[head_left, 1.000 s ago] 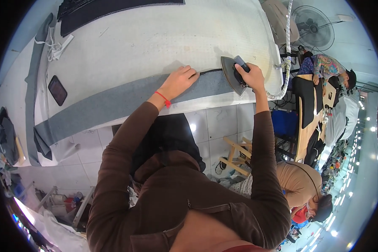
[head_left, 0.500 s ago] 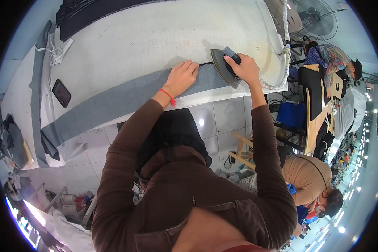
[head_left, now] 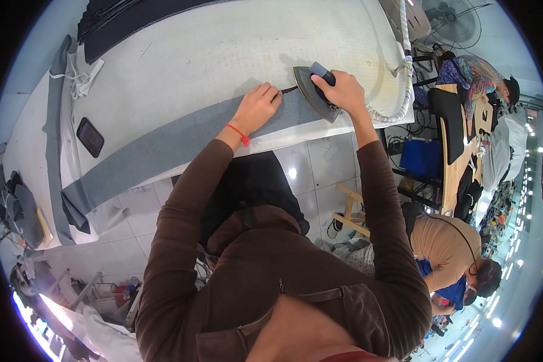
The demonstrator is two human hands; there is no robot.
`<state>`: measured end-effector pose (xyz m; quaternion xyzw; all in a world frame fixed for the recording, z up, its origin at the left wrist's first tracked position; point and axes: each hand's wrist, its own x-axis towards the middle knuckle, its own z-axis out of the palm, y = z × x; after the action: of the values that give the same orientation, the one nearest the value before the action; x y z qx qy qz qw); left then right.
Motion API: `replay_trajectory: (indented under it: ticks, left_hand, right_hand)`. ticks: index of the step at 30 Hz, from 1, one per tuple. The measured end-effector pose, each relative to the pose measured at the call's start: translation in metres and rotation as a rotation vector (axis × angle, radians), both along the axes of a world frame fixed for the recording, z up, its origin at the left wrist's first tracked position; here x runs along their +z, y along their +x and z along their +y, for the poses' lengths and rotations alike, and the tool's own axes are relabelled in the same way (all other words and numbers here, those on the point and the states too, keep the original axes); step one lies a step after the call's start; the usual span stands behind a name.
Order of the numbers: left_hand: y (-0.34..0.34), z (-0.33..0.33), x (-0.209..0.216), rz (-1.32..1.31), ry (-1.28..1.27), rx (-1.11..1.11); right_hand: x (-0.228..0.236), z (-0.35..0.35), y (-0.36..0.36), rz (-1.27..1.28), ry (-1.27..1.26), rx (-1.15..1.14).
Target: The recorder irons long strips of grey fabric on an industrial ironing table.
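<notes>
right hand (head_left: 342,90): wrapped round the dark handle of the iron (head_left: 312,92), sole flat on the grey fabric strip (head_left: 163,148), likely to press it smooth.
left hand (head_left: 256,108): open and flat, fingers spread on the strip just left of the iron's tip, probably pinning the cloth taut.
strip: runs along the near edge of the white padded tabletop (head_left: 223,54), its far end hanging off at left.
phone (head_left: 90,137): dark, lies beyond the strip.
change: iron and both hands sit further left along the strip than half a second ago.
</notes>
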<state>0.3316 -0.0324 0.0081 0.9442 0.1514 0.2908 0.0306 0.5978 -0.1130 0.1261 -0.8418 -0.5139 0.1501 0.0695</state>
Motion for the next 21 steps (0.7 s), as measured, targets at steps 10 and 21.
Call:
replay_trajectory:
  ticks: [10,21]
  left_hand:
    - [-0.023,0.008,0.010,-0.057,-0.027,-0.005]
    - [-0.070,0.025,0.016,0.026,0.034,-0.070]
  right_hand:
    - [0.001,0.002,-0.022,-0.012,-0.017,-0.017]
    - [0.013,0.016,-0.071,0.032,-0.088,-0.054]
